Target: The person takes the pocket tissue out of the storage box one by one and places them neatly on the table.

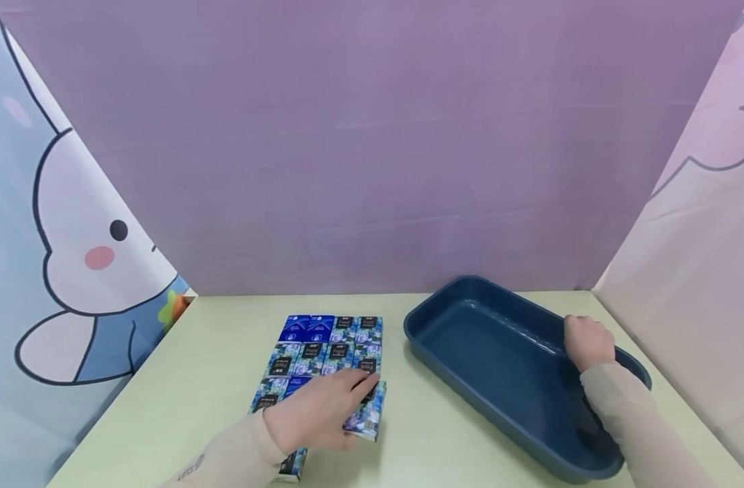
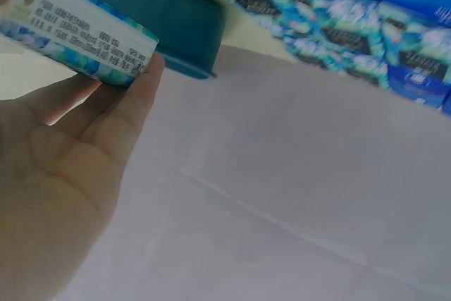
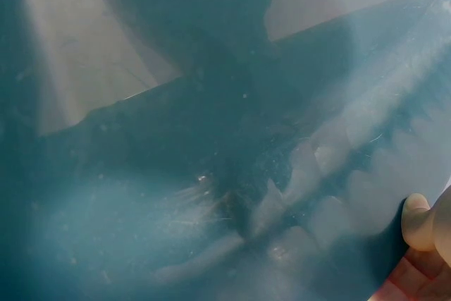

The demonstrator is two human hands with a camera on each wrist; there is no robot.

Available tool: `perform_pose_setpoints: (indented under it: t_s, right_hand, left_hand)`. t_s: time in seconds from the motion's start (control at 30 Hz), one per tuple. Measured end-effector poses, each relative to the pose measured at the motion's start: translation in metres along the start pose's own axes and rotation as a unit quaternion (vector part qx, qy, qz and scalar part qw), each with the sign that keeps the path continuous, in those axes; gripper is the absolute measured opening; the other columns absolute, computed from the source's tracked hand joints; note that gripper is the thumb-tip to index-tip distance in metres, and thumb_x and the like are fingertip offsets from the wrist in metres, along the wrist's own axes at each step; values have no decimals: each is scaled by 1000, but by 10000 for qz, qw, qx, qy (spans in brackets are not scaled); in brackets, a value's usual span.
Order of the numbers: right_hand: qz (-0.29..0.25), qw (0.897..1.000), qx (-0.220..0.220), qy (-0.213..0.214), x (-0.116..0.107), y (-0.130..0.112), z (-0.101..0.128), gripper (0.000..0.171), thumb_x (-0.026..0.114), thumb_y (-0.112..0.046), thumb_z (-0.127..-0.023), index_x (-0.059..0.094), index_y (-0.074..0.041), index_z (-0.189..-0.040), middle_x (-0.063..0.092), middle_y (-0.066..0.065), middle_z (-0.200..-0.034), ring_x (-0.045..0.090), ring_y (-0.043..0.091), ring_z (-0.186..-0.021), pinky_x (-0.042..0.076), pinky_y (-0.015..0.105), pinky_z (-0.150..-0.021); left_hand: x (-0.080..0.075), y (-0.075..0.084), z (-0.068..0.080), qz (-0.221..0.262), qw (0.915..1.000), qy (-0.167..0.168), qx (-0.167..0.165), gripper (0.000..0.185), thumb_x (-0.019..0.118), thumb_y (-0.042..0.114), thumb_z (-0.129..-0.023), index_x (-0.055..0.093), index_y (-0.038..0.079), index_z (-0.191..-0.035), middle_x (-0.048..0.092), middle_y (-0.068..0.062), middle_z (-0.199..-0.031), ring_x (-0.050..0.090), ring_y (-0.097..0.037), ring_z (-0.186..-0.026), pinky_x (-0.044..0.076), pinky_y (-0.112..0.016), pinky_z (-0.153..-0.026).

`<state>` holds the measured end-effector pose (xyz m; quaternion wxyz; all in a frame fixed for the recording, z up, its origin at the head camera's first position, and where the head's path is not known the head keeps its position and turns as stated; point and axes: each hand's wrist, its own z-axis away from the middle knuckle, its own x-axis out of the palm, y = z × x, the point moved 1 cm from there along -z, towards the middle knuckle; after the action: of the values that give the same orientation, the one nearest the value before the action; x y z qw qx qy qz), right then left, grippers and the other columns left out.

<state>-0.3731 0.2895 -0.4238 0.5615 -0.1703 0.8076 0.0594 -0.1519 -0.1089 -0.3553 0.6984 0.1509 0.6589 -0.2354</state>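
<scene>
Blue tray [image 1: 469, 332] sits right of the tissue-pack grid [image 1: 329, 349], long axis running diagonally from far-left to near-right. Right hand [image 1: 587, 341] grips the tray's far-right rim, fingers curled over the edge. Left hand [image 1: 320, 410] pinches one tissue pack [image 1: 367, 413] at the grid's near-right corner; the pack is tilted up, long axis pointing roughly away from the person. Looks like the pick step; next move likely calls for lifting the pack clear and carrying it right, over the tray rim.

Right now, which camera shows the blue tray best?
The head view: the whole blue tray lies on the table, the right hand gripping its far rim. The left wrist view catches only one corner; the right wrist view shows just its glossy inside.
</scene>
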Motion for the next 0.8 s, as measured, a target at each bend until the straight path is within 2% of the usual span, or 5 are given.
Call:
perform_pose_setpoints:
  t_s: [0.2, 0.5, 0.67, 0.8]
  right_hand:
    - [-17, 10000, -30, 24, 1, -1, 1, 16, 45, 10, -80, 58, 8, -71, 56, 23, -62, 52, 38, -50, 41, 48, -38]
    - [-60, 9999, -70, 71, -4, -2, 2, 16, 44, 10, -78, 57, 8, -69, 55, 25, -61, 52, 40, -50, 41, 50, -38]
    - [-60, 10000, -76, 22, -6, -2, 2, 15, 44, 11, -78, 57, 9, -71, 55, 26, -62, 52, 41, -51, 41, 50, -38]
    - [-62, 10000, -51, -6, -5, -2, 1, 15, 44, 10, -79, 57, 9, -72, 56, 27, -64, 52, 42, -52, 41, 51, -38]
  left_hand:
    - [12, -2, 15, 333, 9990, -169, -255, 81, 71, 42, -74, 37, 10, -140, 48, -8, -134, 50, -22, -119, 51, -35, -89]
    - [28, -2, 27, 519, 9970, -296, -482, 81, 70, 45, -75, 36, 12, -141, 49, -7, -134, 51, -23, -119, 50, -38, -90]
    - [36, 0, 35, 816, 9930, -513, -678, 77, 67, 44, -76, 35, 16, -141, 47, -3, -135, 49, -21, -120, 49, -41, -91]
    - [41, -1, 41, 966, 9911, -557, -723, 77, 68, 41, -76, 36, 16, -141, 47, -3, -134, 49, -19, -119, 50, -39, -91]
